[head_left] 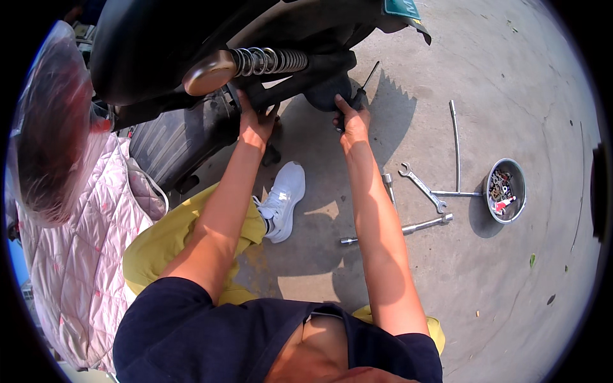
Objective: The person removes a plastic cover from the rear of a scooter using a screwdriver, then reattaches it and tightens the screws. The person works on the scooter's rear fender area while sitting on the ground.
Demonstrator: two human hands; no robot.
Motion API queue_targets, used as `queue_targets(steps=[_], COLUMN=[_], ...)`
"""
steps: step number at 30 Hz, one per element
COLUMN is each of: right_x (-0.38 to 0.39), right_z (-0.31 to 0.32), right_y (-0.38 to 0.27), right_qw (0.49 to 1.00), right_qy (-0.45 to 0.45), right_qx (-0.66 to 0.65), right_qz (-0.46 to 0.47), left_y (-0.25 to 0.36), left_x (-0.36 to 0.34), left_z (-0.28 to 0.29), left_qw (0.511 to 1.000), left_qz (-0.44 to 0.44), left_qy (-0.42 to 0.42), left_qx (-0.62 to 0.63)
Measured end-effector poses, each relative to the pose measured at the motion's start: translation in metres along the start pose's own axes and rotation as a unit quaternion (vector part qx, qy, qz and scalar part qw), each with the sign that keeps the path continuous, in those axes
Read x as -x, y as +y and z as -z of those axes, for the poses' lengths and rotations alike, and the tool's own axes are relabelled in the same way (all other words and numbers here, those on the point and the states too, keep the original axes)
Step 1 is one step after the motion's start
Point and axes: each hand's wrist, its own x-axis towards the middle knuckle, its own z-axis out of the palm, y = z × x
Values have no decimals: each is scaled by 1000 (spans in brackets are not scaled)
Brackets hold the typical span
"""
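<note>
Bright outdoor sun, hard-edged shadows; 1 falls lower-L of the metal bowl, so light prob. comes from upper R. Concrete floor at R is pale & fairly evenly lit; the black vehicle goes near-black at top L, detail lost. Glare on the clear plastic bag, glints on the coil spring, white shoe v. bright. Centre sharp; fisheye rim bent, corners black, bluish fringe at L.
</note>
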Motion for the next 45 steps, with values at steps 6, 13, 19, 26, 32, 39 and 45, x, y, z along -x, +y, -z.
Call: queue_targets(steps=[6,13,19,26,32,39,45], right_x=[3,-1,0,69,123,120,112], right_z=[-4,6,12,75,110,105,108], right_y=[0,1,-9,18,43,46,48], right_qw=[1000,1000,999,972,915,908,897], right_qy=[15,-14,-31,-23,15,2,8], right_qx=[-6,25,1,199,336,344,352], right_qz=[2,0,-29,-127,221,241,267], left_y=[-2,-10,-53,-94,-105,-106,-105], left_x=[-4,-10,10,21,32,26,25], left_z=[17,15,-5,-43,-57,-55,-54], left_qw=[995,985,972,971,981,984,984], left_qz=[14,34,131,148,119,120,125], left_qy=[-80,-95,-163,-151,-106,-88,-95], left_qx=[51,141,104,-114,-112,-95,-89])
